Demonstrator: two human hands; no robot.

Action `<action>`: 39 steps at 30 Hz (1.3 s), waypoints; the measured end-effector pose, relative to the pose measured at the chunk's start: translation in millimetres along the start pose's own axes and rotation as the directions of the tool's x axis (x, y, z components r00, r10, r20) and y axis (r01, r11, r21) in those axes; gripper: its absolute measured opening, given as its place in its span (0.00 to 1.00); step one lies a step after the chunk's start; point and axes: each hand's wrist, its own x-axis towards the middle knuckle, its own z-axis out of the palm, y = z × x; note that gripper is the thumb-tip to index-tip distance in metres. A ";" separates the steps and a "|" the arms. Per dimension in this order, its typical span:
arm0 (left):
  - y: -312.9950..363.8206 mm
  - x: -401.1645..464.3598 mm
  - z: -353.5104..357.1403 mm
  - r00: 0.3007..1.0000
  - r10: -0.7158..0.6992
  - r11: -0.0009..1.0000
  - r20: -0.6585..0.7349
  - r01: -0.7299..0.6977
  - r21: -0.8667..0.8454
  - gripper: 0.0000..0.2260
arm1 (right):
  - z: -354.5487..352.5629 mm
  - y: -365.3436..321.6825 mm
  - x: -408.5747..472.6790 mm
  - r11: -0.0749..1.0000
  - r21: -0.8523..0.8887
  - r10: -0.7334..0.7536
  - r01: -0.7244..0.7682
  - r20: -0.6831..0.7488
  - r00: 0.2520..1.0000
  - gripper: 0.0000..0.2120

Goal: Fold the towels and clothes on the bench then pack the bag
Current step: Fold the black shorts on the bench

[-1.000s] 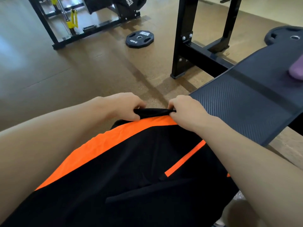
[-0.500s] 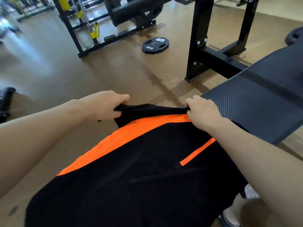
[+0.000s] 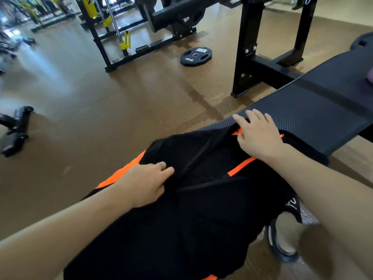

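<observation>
A black garment with orange stripes [image 3: 201, 209] lies over the near end of the black padded bench [image 3: 314, 110] and hangs down toward me. Its upper part is folded back over itself. My left hand [image 3: 147, 182] rests flat on the folded black layer near the orange side stripe, fingers spread. My right hand [image 3: 258, 136] presses flat on the garment's far edge where it meets the bench, fingers apart. Neither hand pinches the cloth. A purple thing [image 3: 370, 76] shows at the right edge on the bench. No bag is in view.
A black rack's upright and foot [image 3: 244, 57] stand just behind the bench. A 10 kg weight plate [image 3: 195, 56] lies on the brown floor beyond. More black and yellow gym frames [image 3: 113, 37] fill the back. A black object [image 3: 15, 130] lies at left. My shoe [image 3: 282, 243] is below the bench.
Both hands let go of the pinched top edge. The top of the garment has been folded back toward me, and the hands now lie flat on it, left hand lower, right hand at the bench.
</observation>
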 end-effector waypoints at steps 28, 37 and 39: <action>51.4 -53.6 26.3 0.952 -0.220 0.939 -0.215 0.146 -0.312 0.23 | 16.9 -103.7 -95.5 0.889 0.181 -0.423 0.421 -0.029 0.906 0.26; 53.9 -49.9 32.6 0.987 -0.128 0.920 -0.093 0.083 -0.383 0.27 | 2.7 -89.1 -48.5 0.925 -0.095 -0.367 0.367 0.024 0.930 0.19; 51.2 -51.6 36.1 0.987 -0.126 0.911 -0.098 0.076 -0.405 0.27 | 3.7 -79.4 -44.8 0.917 -0.146 -0.381 0.371 -0.044 0.924 0.13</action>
